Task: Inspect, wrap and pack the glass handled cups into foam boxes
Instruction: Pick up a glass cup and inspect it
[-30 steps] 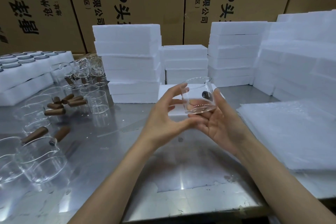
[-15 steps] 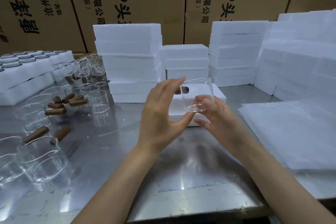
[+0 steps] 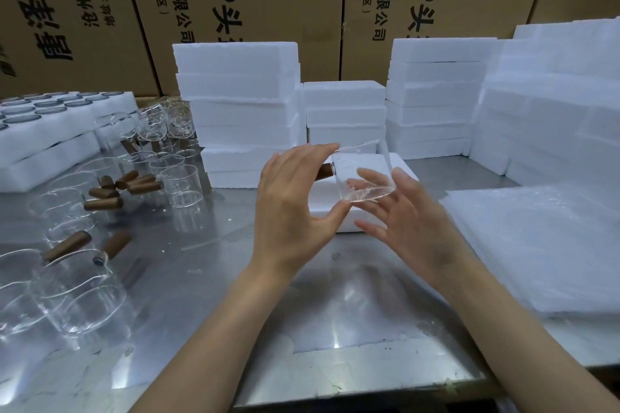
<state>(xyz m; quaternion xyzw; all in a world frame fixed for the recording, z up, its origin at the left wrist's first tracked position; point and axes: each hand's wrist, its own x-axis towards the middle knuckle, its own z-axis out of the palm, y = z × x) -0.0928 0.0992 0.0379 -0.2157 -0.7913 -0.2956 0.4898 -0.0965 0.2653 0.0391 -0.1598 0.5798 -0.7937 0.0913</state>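
Left hand point(image 3: 295, 208) raised, thumb and fingertips pinching the tilted glass cup point(image 3: 364, 174) (wooden handle toward the palm). Right hand point(image 3: 409, 221) spread, fingers touching its base above the metal table point(image 3: 335, 329).

Bare steel table point(image 3: 352, 329) is lying open nearest the person. Loose glass cups point(image 3: 77, 298) are crowding the left, foam sheets point(image 3: 543, 245) the right — stacked foam boxes point(image 3: 238, 111) are walling off the back.
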